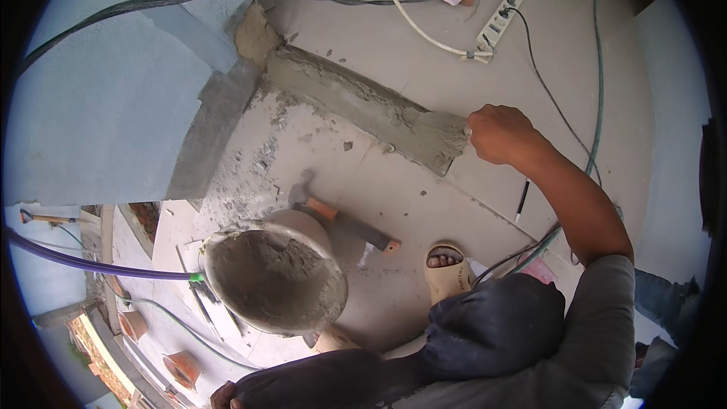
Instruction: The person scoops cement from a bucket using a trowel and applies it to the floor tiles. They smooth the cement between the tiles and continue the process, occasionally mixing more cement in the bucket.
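My right hand point(500, 134) is closed around the handle of a trowel point(448, 130), its blade smeared with grey mortar. The blade lies against the near right end of a long strip of wet mortar point(341, 97), set in a recess in the tiled floor. The strip runs up to the wall corner, with a rough surface. A bucket of mortar point(273, 280) stands in front of me on the left. Only part of my left hand point(225, 396) shows, beside my left knee at the lower edge; its fingers are mostly hidden.
A hammer point(341, 216) lies beside the bucket, with mortar crumbs scattered nearby. A white power strip point(497, 24) and several cables lie at the far right. A purple hose point(106, 265) reaches the bucket's left side. My sandalled foot point(447, 269) rests near the hammer.
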{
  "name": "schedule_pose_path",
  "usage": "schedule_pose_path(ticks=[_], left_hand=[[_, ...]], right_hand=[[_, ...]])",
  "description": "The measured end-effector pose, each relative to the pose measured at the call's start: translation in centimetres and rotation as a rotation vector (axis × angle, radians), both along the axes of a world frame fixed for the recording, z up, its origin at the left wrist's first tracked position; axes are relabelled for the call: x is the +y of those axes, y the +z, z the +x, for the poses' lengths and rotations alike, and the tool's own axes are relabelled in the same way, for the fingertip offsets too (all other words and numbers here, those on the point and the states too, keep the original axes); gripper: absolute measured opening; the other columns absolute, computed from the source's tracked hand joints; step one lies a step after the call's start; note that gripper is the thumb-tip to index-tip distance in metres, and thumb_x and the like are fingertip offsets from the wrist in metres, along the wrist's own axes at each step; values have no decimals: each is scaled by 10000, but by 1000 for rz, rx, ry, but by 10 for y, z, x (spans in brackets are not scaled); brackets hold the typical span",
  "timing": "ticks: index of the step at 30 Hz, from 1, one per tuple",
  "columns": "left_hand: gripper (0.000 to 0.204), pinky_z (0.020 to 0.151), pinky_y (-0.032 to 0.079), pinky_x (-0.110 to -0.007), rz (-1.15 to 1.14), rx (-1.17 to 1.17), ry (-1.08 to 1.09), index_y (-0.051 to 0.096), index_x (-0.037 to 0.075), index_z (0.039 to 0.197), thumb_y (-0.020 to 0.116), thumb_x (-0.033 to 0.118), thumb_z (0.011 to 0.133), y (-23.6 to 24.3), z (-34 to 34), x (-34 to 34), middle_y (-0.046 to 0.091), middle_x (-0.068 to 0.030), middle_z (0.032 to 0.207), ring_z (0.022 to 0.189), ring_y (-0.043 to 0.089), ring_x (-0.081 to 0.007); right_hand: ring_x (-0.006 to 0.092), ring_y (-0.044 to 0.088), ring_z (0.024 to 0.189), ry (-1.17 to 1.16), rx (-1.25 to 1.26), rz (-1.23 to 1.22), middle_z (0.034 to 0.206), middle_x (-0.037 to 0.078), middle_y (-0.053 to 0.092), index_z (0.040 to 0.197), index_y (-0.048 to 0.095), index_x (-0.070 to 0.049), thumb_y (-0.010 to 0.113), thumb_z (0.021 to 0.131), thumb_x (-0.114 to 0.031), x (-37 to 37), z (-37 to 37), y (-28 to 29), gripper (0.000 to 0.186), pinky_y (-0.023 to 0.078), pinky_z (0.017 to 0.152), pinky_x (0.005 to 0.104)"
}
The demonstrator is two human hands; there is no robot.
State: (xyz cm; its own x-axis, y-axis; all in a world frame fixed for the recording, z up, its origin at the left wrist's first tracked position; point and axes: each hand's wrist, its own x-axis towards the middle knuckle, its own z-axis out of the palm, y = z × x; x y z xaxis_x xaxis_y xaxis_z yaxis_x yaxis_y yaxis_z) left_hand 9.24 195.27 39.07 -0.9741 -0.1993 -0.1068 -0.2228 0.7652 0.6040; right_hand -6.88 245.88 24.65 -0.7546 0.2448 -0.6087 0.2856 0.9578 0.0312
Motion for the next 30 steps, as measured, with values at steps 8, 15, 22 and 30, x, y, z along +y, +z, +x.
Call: schedule_pose_path(ticks=[8,15,22,30], left_hand=[[427,879,458,-381,7,-12,-14,595,-79,1116,493,321,1006,-1,-2,5,635,-179,1044,965,580,-259],[381,884,469,-416,-17,23,3,631,-67,1058,535,294,981,-13,2,-25,654,-195,1031,970,610,-301],[327,884,457,-352,68,7,32,625,-76,992,623,224,865,-16,-12,-17,625,-203,1005,962,611,-275],[343,885,468,-420,58,100,-28,645,-53,1038,567,272,962,-9,8,-24,656,-187,1014,963,610,-313]], right_hand=[[348,666,914,-91,15,16,958,190,677,979,681,-13,627,854,-171,24,50,4,209,529,818,440],[367,644,871,-48,415,-46,894,183,640,981,581,15,648,839,-144,0,88,27,224,498,809,454],[384,609,613,398,744,-701,820,165,584,1066,411,-17,716,711,-11,-95,63,52,468,487,569,417],[385,647,645,860,235,-718,716,182,581,937,485,-3,612,822,-131,-181,36,8,214,517,579,463]])
